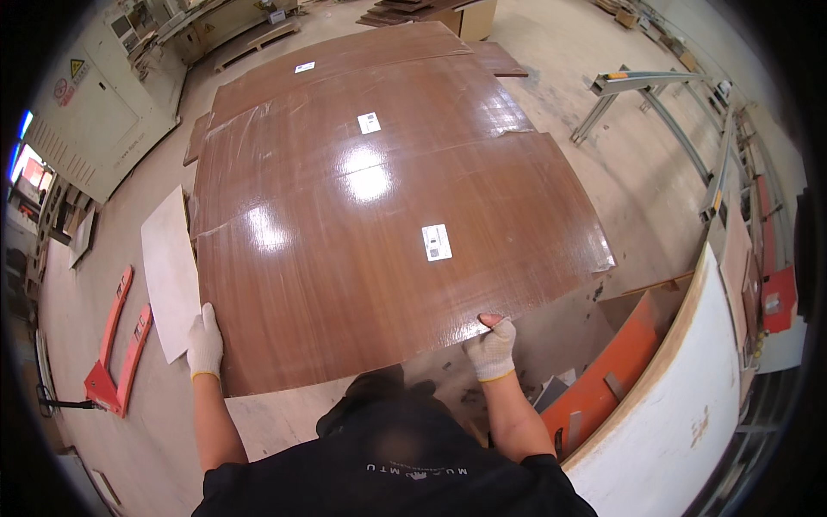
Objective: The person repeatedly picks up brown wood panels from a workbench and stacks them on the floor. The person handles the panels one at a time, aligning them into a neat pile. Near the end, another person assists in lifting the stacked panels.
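Note:
A large glossy brown wood-grain panel (pixel 362 293) lies in front of me, with a white label (pixel 437 243) on its face. My left hand (pixel 206 345), in a white knit glove, is closed on the panel's left edge near its front corner. At the near edge, right of the middle, my right hand (pixel 493 349) grips the panel with the thumb on top and the fingers underneath, hidden. That glove leaves the thumb tip bare. Beyond this panel, similar brown panels (pixel 301 138) lie overlapping, each with a small label.
A pale board (pixel 170 271) sticks out at left, by a red pallet jack (pixel 121 345). Machine cabinets (pixel 103 112) stand far left. At right are a metal frame (pixel 655 86), an orange panel (pixel 603 370) and a big white board (pixel 668 405) close to my right arm.

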The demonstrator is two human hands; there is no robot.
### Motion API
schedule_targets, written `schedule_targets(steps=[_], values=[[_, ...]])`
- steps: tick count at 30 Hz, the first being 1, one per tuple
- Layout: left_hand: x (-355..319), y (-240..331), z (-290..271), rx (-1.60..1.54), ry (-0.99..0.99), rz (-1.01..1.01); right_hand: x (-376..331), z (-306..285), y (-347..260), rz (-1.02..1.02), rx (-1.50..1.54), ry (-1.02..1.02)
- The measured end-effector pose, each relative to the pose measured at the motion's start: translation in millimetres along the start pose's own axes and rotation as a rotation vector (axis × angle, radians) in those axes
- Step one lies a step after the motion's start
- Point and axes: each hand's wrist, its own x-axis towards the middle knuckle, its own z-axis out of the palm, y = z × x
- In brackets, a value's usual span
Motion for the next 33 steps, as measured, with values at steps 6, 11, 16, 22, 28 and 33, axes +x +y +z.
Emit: schedule_targets(steps=[6,11,16,22,28,33], values=[[17.4,-3.4,-8.3,0.102,0.045,0.053,12.8,-16.5,15.6,-0.23,-0.409,-0.041],[23.5,3.5,-8.9,0.459,-0.141,0.101,25.1,-35.6,27.1,-0.086,-0.202,-0.011],[23.8,-15.2,9.1,0.405,-0.055,0.132,15.2,-37.2,23.0,-0.341,-1.065,-0.004],[49.7,-65.8,45.9,-0.309,0.025,0.152,-12.1,6.8,-1.2,-0.99,-1.418,-0.401],[4.0,59.0,-9.4,0.294,0.059,0.139,-38.2,49.8,-40.1,0.287,-0.905,-0.124],[-44.9,226.9,-27.9,0.442,0.404,0.751,-46.1,57.0,-86.6,0.453,-1.013,-0.5]])
